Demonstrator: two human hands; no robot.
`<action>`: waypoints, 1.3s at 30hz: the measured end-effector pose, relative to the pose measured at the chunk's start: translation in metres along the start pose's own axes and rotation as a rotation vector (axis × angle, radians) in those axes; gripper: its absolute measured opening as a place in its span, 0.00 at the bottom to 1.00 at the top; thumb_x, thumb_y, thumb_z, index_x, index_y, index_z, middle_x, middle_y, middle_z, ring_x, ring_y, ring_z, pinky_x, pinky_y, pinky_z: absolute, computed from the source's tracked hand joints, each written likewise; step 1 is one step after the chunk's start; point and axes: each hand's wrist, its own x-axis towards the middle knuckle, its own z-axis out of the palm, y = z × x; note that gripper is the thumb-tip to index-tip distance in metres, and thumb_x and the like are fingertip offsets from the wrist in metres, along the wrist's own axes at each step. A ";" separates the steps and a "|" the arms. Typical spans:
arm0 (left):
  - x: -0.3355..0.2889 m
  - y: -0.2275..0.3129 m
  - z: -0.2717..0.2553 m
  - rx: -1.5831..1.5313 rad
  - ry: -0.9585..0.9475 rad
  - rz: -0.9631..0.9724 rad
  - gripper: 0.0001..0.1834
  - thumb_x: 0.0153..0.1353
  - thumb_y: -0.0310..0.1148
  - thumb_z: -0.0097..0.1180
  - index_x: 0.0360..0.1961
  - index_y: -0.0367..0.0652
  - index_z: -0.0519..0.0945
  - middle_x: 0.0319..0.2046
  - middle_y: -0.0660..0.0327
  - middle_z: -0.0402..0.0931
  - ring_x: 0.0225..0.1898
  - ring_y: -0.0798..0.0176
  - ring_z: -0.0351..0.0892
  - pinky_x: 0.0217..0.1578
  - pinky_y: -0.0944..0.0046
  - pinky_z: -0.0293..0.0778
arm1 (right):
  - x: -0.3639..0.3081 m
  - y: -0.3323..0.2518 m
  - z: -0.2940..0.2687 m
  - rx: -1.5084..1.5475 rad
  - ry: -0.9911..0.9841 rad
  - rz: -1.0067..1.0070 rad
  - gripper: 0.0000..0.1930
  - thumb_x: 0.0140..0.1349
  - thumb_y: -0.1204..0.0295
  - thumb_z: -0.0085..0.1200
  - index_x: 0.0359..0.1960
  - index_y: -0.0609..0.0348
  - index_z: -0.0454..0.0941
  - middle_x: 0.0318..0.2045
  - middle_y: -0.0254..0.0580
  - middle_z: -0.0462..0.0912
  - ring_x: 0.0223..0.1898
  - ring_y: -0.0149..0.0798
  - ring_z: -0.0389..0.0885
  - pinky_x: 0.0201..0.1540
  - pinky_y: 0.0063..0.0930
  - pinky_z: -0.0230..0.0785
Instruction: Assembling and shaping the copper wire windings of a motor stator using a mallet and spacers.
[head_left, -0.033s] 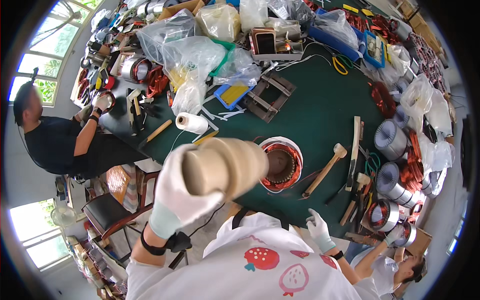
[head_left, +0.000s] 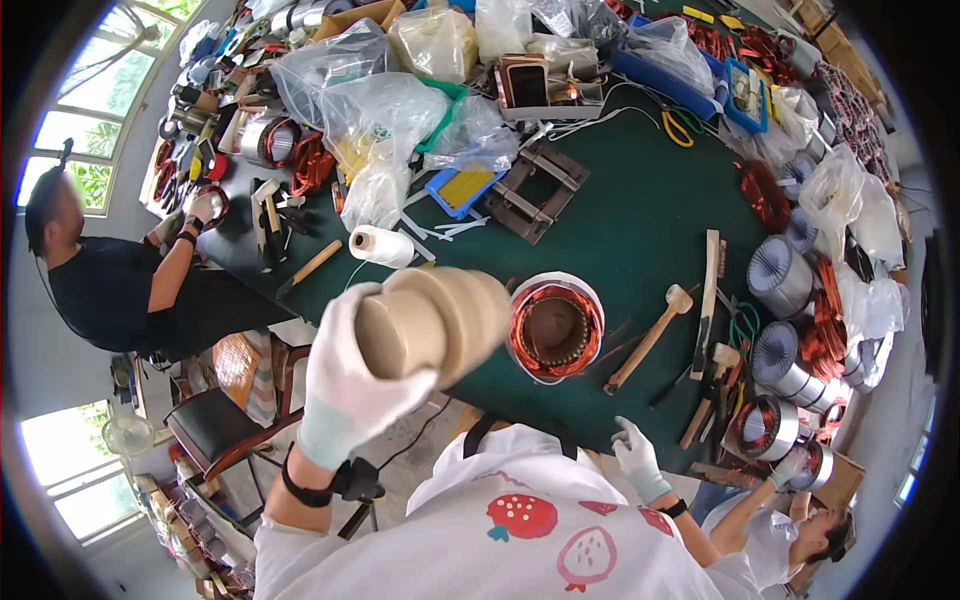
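Observation:
My gloved left hand point(head_left: 358, 385) is wrapped round a beige stepped cylinder point(head_left: 440, 325), thick and tilted, held up over the near part of the table. Just right of it stands a motor stator point(head_left: 556, 328) with red-brown copper windings round its open bore and a white outer rim. Cylinder and stator are apart. At the near table edge, my gloved right hand point(head_left: 640, 460) holds nothing, its fingers loosely bent and apart. A wooden mallet point(head_left: 650, 338) lies on the table between the stator and the tools on the right.
The green table point(head_left: 650, 220) bears a metal frame point(head_left: 535, 195), a white thread spool point(head_left: 381, 246) and plastic bags point(head_left: 375, 130). More stators point(head_left: 780, 280) line the right side. One co-worker point(head_left: 110, 270) works at the left, another point(head_left: 770, 530) at the lower right.
My left hand and the beige cylinder have shifted slightly left, away from the stator, uncovering its left rim. My right hand has stayed in place.

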 end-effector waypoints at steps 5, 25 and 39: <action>0.015 -0.085 0.092 0.259 -0.018 -0.006 0.42 0.41 0.43 0.76 0.57 0.39 0.72 0.46 0.49 0.76 0.49 0.46 0.78 0.50 0.51 0.77 | 0.007 -0.031 -0.006 -0.086 -0.087 -0.081 0.21 0.64 0.77 0.48 0.60 0.61 0.76 0.37 0.48 0.83 0.38 0.44 0.82 0.48 0.31 0.75; 0.033 -0.060 0.161 0.268 -0.641 0.594 0.12 0.47 0.31 0.59 0.35 0.45 0.81 0.38 0.59 0.81 0.46 0.51 0.79 0.49 0.47 0.73 | 0.093 -0.043 0.037 -0.235 0.082 -0.420 0.11 0.63 0.69 0.53 0.44 0.53 0.83 0.46 0.51 0.81 0.47 0.56 0.82 0.52 0.44 0.76; -0.005 -0.015 0.257 0.298 -0.378 0.521 0.21 0.60 0.50 0.63 0.19 0.47 0.77 0.16 0.57 0.77 0.19 0.49 0.79 0.23 0.52 0.75 | 0.092 -0.053 0.040 0.179 0.012 0.037 0.19 0.69 0.67 0.50 0.60 0.59 0.74 0.38 0.48 0.83 0.35 0.41 0.84 0.39 0.34 0.78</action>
